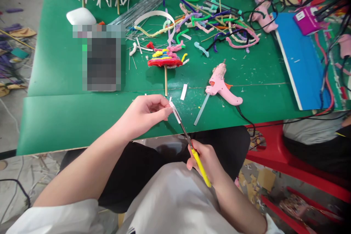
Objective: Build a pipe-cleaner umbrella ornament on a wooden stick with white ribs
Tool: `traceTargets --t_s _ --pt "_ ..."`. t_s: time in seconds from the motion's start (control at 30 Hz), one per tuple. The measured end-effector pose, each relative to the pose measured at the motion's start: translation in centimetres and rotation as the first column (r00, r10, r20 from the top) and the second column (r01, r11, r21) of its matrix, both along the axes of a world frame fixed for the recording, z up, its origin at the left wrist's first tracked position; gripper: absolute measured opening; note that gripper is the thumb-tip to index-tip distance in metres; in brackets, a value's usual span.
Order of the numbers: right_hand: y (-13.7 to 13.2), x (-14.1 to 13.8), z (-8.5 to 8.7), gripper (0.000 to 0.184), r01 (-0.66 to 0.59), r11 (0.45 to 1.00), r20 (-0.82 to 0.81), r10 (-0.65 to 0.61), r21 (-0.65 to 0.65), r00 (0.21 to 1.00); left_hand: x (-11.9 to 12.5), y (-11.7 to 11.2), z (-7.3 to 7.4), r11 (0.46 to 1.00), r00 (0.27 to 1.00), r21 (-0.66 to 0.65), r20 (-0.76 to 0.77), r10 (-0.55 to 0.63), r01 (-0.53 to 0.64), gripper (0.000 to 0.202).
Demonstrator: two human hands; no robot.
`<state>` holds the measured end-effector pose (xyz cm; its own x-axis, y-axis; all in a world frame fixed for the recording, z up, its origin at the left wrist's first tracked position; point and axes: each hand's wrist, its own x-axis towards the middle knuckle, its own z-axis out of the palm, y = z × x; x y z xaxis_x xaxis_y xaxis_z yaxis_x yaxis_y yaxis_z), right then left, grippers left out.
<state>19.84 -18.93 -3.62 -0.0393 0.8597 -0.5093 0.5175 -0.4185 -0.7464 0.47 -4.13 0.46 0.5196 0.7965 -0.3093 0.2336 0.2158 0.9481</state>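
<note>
Between its thumb and fingers, my left hand (146,115) pinches a small white paper strip (175,113) over the table's front edge. My right hand (207,161) is closed round the yellow handles of a pair of scissors (201,168), whose blades reach up along the strip. Just beyond my left hand lies a loose white paper piece (184,92). Behind it is a small red, yellow and blue pipe-cleaner umbrella shape (165,60) on a wooden stick. To the right rests a pink glue gun (222,86) with a clear glue stick (202,109) in its back.
Coloured pipe cleaners (208,20) and thin wires (139,7) lie tangled on the green table (60,117). A pixelated dark object (102,62) is at left beside a white case (81,17). Blue board (298,62), cables and more glue guns (264,16) are at right. A red chair (274,150) stands nearby.
</note>
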Motion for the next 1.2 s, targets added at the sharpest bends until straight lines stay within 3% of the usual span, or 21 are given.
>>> traceTargets --t_s 0.43,0.77,1.2 --pt "0.4 0.1 0.6 0.026 -0.08 0.992 -0.059 0.075 -0.101 0.995 0.1 0.0 0.3 0.999 0.997 -0.01 -0.074 -0.033 0.033 0.023" --pt "0.2 -0.1 0.1 0.052 -0.013 1.0 -0.062 0.012 -0.017 0.998 0.0 0.1 0.6 0.998 0.998 -0.05 -0.06 -0.036 0.033 0.023" --pt "-0.3 0.1 -0.8 0.049 0.035 0.999 -0.087 -0.032 0.027 0.996 0.2 0.0 0.5 0.998 0.996 -0.022 -0.073 -0.056 0.054 0.021"
